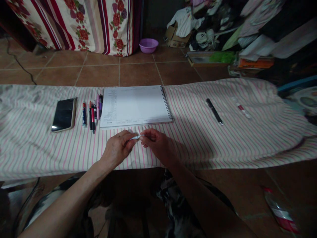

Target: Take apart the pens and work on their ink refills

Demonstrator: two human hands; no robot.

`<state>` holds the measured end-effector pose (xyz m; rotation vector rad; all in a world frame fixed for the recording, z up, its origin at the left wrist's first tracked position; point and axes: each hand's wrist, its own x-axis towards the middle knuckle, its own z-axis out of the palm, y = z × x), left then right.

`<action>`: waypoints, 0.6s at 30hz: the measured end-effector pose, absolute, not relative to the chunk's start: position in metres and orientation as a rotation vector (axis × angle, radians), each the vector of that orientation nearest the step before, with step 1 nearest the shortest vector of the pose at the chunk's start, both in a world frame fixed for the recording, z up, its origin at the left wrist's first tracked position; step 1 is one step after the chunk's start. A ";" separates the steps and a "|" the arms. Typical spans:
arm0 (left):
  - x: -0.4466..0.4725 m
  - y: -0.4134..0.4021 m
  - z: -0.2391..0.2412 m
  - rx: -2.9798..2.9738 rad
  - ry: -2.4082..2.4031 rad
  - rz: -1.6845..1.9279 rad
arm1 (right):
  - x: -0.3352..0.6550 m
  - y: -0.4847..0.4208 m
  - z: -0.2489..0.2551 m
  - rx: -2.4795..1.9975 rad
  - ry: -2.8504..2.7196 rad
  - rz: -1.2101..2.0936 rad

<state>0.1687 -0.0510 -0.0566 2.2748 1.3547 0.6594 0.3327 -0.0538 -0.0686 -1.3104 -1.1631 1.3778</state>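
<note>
Both hands meet just in front of the spiral notebook (138, 104). My left hand (117, 145) pinches one end of a small thin pale-blue and white piece (135, 137), whose exact kind I cannot make out. At its other end, my right hand (157, 142) has thumb and fingers closed on the same piece. The notebook lies open on a mostly blank white page with printed margins. Left of it rest several pens (92, 114). A dark capped pen (214, 111) lies apart on the right.
The striped cloth (190, 142) covers a long low surface. A phone (63, 114) lies at the left, and a clear stick with a red label (241, 107) at the right. Beyond, on the tiled floor, are a purple basin (148, 45) and a cardboard box (177, 36). A bottle (282, 211) lies lower right.
</note>
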 end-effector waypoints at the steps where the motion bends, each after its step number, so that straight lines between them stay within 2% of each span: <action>1: 0.169 -0.051 -0.057 2.276 1.358 0.666 | 0.333 -0.054 -0.069 -1.309 -1.163 1.378; 18: 0.169 -0.051 -0.054 2.291 1.347 0.715 | 0.336 -0.052 -0.069 -1.267 -1.197 1.376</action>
